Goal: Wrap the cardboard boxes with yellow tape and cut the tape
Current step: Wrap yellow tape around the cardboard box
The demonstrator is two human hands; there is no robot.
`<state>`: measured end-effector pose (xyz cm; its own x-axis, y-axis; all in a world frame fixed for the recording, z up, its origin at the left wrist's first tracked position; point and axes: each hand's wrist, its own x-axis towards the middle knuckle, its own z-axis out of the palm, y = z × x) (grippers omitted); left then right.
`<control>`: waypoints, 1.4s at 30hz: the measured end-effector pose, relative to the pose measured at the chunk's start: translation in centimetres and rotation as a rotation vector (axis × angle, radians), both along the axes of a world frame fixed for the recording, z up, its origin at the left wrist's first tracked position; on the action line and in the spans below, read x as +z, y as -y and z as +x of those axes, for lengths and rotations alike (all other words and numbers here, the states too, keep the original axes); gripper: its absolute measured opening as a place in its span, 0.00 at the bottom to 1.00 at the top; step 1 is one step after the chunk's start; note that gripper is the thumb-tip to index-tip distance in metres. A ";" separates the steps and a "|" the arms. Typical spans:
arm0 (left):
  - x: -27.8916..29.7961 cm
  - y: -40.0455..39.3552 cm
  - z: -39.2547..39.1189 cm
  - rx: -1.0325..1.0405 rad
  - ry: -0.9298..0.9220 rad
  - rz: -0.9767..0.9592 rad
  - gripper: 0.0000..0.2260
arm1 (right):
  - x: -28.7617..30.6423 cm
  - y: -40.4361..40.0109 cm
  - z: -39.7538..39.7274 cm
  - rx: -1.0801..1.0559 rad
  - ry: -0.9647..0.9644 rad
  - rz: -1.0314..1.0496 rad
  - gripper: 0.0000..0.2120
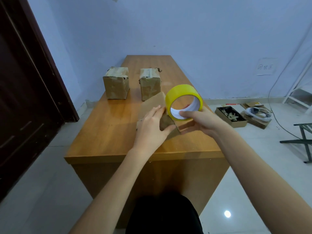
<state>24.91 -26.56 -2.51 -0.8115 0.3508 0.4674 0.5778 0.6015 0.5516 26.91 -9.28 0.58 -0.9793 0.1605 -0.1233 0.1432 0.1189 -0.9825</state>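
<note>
A cardboard box [152, 105] stands tilted on the wooden table [108, 132] in front of me. My left hand [152, 127] lies over its near side, fingers along the top face and thumb curled round its lower corner. My right hand [200, 120] grips a roll of yellow tape [183, 93] just right of the box, thumb inside the white core. The roll touches the box's right edge. Two more cardboard boxes stand farther back: one at the left [116, 83], one to its right [150, 81], both with old tape on top.
A dark wooden door [25, 81] stands at the left. On the floor at the right lie an open box of scraps [230, 115], flattened cardboard with a white object [258, 114], a cable and a metal rack [302, 141]. The table's near edge is just below my hands.
</note>
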 end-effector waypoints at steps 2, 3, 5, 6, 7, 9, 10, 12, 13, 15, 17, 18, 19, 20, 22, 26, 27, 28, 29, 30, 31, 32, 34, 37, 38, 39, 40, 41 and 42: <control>0.1 -0.2 0.0 0.006 -0.040 0.077 0.27 | 2.0 -0.1 0.0 0.019 -0.063 0.162 0.14; 0.0 -0.3 0.0 0.021 -0.056 0.129 0.25 | 2.8 0.0 -0.1 0.023 -0.089 0.250 0.13; -0.2 -0.6 0.0 0.046 -0.039 0.192 0.19 | 4.3 0.4 -0.3 0.030 -0.104 0.431 0.10; -0.5 -0.7 0.0 0.049 -0.013 0.212 0.18 | 4.7 0.7 -0.4 0.037 -0.093 0.511 0.08; -0.9 -0.7 0.0 0.046 0.011 0.234 0.18 | 5.0 1.1 -0.5 0.053 -0.074 0.573 0.05; -1.5 -0.7 0.0 0.046 0.036 0.267 0.18 | 5.2 1.7 -0.6 0.096 -0.049 0.629 0.05; -1.7 -0.7 0.1 0.055 0.039 0.267 0.18 | 5.2 1.9 -0.7 0.114 -0.043 0.637 0.06; -1.9 -0.4 0.0 0.077 0.047 0.260 0.17 | 5.2 2.2 -0.9 0.131 -0.044 0.621 0.09; -2.0 -0.2 -0.1 0.085 0.060 0.271 0.19 | 5.1 2.2 -1.0 0.128 -0.044 0.586 0.09; -2.2 0.4 -0.2 0.086 0.102 0.322 0.25 | 4.8 2.1 -0.9 0.099 -0.041 0.486 0.08; -2.6 0.9 -0.2 0.074 0.122 0.358 0.29 | 4.4 2.1 -0.9 0.071 -0.049 0.429 0.11; -2.7 0.9 -0.2 0.068 0.113 0.356 0.29 | 4.2 2.1 -0.9 0.062 -0.059 0.428 0.12; -2.8 1.0 -0.2 0.063 0.105 0.351 0.29 | 4.1 2.2 -0.9 0.056 -0.067 0.437 0.11; -2.8 1.0 -0.3 0.061 0.105 0.348 0.29 | 3.9 2.2 -1.0 0.053 -0.072 0.446 0.09; -2.9 1.1 -0.4 0.052 0.120 0.352 0.30 | 3.7 2.2 -1.2 0.048 -0.070 0.445 0.05; -3.5 2.0 -0.8 -0.012 0.144 0.351 0.31 | 3.6 2.6 -1.5 0.042 -0.063 0.454 0.05; -3.7 2.2 -0.8 -0.012 0.133 0.337 0.31 | 3.5 2.8 -1.6 0.045 -0.068 0.472 0.06; -3.8 2.3 -0.9 -0.005 0.118 0.316 0.31 | 3.5 2.9 -1.7 0.047 -0.070 0.490 0.07; -3.8 2.4 -1.0 0.003 0.101 0.287 0.31 | 3.5 3.0 -1.7 0.050 -0.070 0.503 0.09; -3.8 2.4 -1.0 0.011 0.077 0.253 0.32 | 3.5 2.9 -1.7 0.054 -0.068 0.508 0.10; -3.9 2.5 -1.1 0.019 0.049 0.215 0.32 | 3.5 2.8 -1.7 0.064 -0.066 0.505 0.10; -3.8 2.5 -1.2 0.030 0.017 0.172 0.32 | 3.6 2.7 -1.6 0.077 -0.063 0.503 0.10; -3.6 2.5 -1.3 0.052 -0.040 0.074 0.32 | 3.8 2.4 -1.3 0.101 -0.060 0.505 0.08; -3.3 2.4 -1.4 0.072 -0.118 -0.049 0.34 | 4.3 2.0 -1.0 0.105 -0.033 0.499 0.07; -3.1 2.4 -1.5 0.082 -0.150 -0.090 0.34 | 4.6 1.9 -1.0 0.105 -0.020 0.498 0.07; -3.0 2.4 -1.5 0.094 -0.181 -0.130 0.34 | 4.8 1.9 -0.9 0.105 -0.008 0.497 0.07; -2.9 2.5 -1.5 0.109 -0.219 -0.163 0.34 | 4.9 1.9 -0.9 0.102 0.001 0.492 0.07; -2.9 2.5 -1.5 0.125 -0.266 -0.188 0.33 | 5.0 2.0 -0.9 0.096 0.003 0.485 0.07; -2.9 2.6 -1.4 0.149 -0.318 -0.207 0.33 | 4.9 2.1 -0.9 0.086 -0.001 0.481 0.07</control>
<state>23.47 -29.14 -5.36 -0.6872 0.3530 0.6349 0.5979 0.7713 0.2183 26.01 -11.39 5.50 -0.9916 0.1178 -0.0540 0.1121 0.5711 -0.8132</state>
